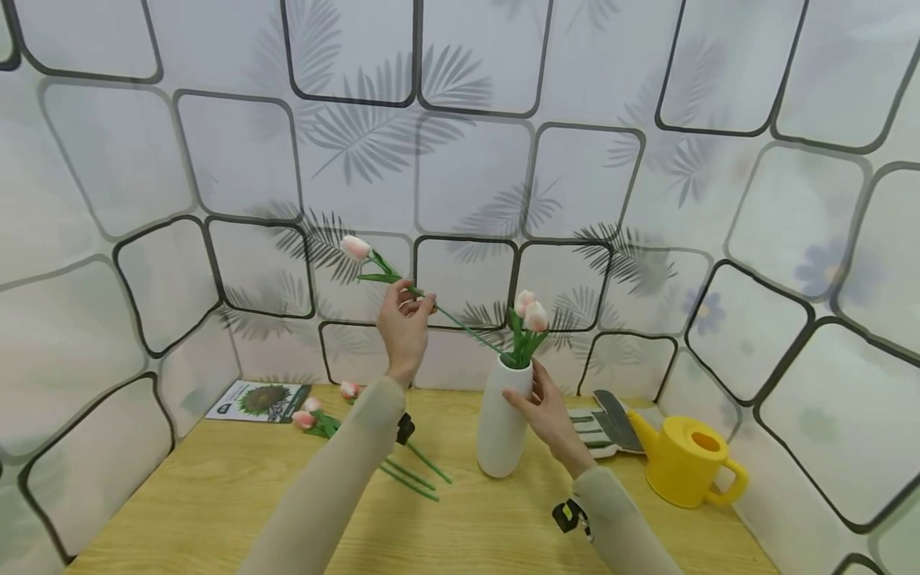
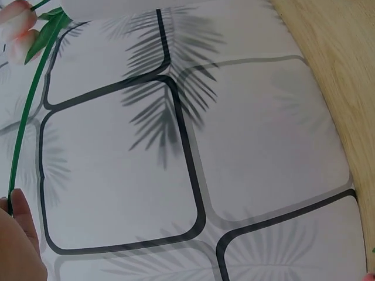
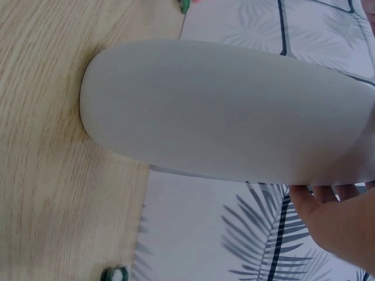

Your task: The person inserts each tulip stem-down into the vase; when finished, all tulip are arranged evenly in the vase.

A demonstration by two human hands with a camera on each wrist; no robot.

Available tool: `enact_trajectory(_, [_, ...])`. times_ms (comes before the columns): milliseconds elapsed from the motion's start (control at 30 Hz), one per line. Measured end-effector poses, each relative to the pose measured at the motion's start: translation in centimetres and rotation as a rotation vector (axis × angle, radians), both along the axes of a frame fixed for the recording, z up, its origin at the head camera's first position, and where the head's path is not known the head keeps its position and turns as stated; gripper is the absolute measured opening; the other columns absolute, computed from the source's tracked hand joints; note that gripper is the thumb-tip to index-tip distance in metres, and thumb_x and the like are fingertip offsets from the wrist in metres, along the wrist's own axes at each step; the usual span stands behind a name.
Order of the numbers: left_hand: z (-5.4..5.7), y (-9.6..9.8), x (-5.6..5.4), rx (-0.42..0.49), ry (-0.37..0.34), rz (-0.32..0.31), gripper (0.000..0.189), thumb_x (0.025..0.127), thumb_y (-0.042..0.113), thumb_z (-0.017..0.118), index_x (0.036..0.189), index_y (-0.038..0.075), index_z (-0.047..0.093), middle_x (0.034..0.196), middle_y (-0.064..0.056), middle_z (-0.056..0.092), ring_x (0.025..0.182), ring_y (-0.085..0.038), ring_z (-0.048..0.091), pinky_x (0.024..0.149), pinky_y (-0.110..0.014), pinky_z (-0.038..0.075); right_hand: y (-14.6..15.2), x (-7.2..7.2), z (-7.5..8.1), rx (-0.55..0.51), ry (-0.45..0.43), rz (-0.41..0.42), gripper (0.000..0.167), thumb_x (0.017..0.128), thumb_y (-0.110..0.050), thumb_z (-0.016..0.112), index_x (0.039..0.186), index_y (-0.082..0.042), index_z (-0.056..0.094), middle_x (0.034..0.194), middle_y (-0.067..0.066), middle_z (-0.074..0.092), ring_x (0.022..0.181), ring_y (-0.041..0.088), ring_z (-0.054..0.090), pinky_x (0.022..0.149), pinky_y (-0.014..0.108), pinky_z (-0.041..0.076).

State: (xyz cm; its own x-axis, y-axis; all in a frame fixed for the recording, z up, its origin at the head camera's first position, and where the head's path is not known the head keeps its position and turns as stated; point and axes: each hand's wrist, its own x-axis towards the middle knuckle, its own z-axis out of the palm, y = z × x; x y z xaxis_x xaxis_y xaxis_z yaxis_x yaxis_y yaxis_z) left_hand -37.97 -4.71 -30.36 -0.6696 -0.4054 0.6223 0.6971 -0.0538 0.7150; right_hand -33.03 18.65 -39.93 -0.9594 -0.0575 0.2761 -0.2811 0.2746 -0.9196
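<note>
My left hand pinches the green stem of a pink-and-white artificial tulip, raised up and left of the vase. Its stem slants down to the right, the lower end at the vase's mouth. The white vase stands on the table with tulips in it, their leaves above the rim. Around the vase's upper right side, my right hand grips with thumb in front and fingers behind. In the right wrist view, the fingers lie along the wall of the vase.
More tulips lie on the wooden table at the left, partly behind my left sleeve. A sunflower-pictured packet is at the back left. Right of the vase are striped gloves, a dark trowel blade and a yellow watering can.
</note>
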Motion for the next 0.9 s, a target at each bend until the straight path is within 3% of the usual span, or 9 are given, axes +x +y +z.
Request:
enact_trajectory(200, [0.8,0.9,-0.2,-0.149,0.033,0.042,0.038,0.087,0.003,0.073,0.124,0.002,0.062,0.102,-0.018,0.069,0.078,-0.027,0.071,0.066,-0.024,0.059,0.0,0.0,0.2,-0.004,0.001,0.003,0.083,0.091,-0.033,0.071,0.157,-0.019,0.021,0.155,0.013,0.036,0.141,0.038,0.038,0.114,0.057,0.034])
enact_trajectory(400, [1.0,2.3,0.1,-0.286,0.026,0.076,0.041,0.091,0.010,0.070,0.131,0.009,0.062,0.111,-0.014,0.071,0.078,-0.028,0.072,0.062,-0.024,0.058,0.0,0.0,0.5,-0.011,-0.008,0.022,0.084,0.093,-0.030,0.069,0.158,-0.019,0.017,0.157,0.014,0.033,0.142,0.038,0.036,0.115,0.056,0.032])
enact_trajectory(700, [-0.1,4.9,0.5,-0.440,0.095,0.056,0.031,0.093,0.005,0.066,0.124,0.004,0.065,0.106,-0.019,0.071,0.079,-0.029,0.072,0.067,-0.033,0.060,0.0,0.2,0.4,-0.004,-0.014,0.011,0.084,0.093,-0.030,0.070,0.158,-0.019,0.017,0.156,0.014,0.034,0.141,0.038,0.037,0.113,0.057,0.034])
enact_trajectory(900, [-1.2,6.0,0.6,-0.492,0.082,0.081,0.038,0.089,0.004,0.070,0.127,0.006,0.062,0.109,-0.017,0.069,0.074,-0.022,0.071,0.065,-0.029,0.059,-0.1,0.1,0.3,-0.011,-0.009,0.010,0.083,0.092,-0.030,0.070,0.157,-0.019,0.019,0.156,0.014,0.035,0.141,0.038,0.037,0.113,0.058,0.033])
